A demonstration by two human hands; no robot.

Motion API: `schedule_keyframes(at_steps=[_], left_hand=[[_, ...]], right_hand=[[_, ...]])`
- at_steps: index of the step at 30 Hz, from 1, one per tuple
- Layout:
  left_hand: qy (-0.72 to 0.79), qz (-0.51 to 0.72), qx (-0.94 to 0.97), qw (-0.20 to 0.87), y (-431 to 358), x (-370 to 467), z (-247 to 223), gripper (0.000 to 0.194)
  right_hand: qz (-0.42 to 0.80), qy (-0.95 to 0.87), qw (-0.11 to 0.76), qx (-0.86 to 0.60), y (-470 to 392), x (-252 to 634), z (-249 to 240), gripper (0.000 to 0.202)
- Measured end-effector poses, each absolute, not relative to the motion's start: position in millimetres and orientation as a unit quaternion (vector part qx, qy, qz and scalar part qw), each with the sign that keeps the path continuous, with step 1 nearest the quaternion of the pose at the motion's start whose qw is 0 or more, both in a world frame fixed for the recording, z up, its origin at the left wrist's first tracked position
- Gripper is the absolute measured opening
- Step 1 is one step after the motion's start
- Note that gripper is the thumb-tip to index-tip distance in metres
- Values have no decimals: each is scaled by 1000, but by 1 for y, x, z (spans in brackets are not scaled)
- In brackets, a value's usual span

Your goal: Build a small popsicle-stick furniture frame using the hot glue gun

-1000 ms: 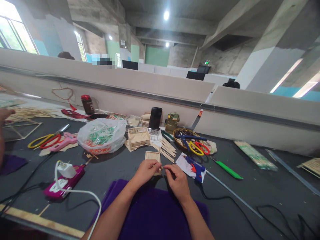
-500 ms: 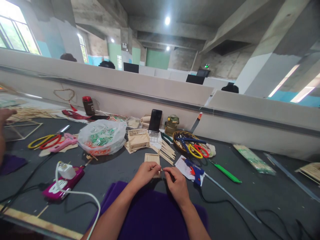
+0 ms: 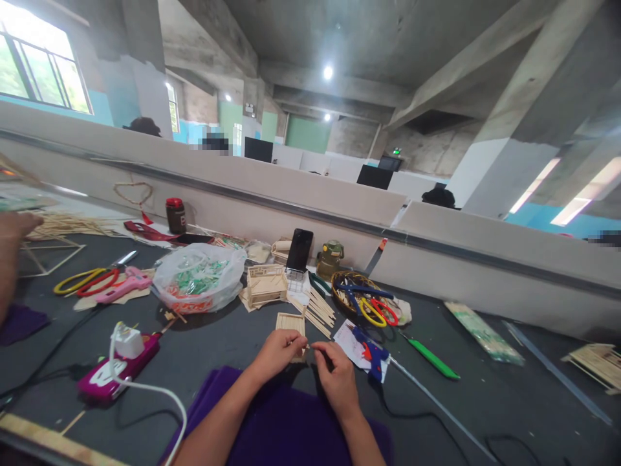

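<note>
From the head camera, my only view, the picture has tipped upward over the last second, so everything sits lower in it; the hands themselves have hardly shifted against the table (image 3: 233,343). My left hand (image 3: 279,353) has thumb and forefinger closed, seemingly on a small pale piece (image 3: 307,347); my right hand (image 3: 336,378) has its fingertips bunched right beside it, though I can't tell whether they grip it. The slatted stick panel (image 3: 290,321) lies just beyond the left hand, which partly hides it, toward the middle of the table's near edge. I see no change in the panel, so I judge the work is paused on fine fingertip handling. Loose sticks (image 3: 317,312) lie behind it toward the far edge, and a blue glue gun (image 3: 372,357) rests to the right, untouched.
</note>
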State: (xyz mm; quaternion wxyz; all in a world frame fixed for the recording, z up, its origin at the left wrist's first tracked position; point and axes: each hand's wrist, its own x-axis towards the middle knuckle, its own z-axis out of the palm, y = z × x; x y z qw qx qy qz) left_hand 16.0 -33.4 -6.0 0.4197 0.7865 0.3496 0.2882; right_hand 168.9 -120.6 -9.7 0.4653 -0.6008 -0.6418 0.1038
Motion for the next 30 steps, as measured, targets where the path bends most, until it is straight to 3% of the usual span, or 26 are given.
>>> schedule_keyframes(at_steps=[30], left_hand=[[346, 282, 783, 432, -33, 18, -11, 46]], right_hand=[[87, -644, 466, -600, -122, 169, -14, 24]])
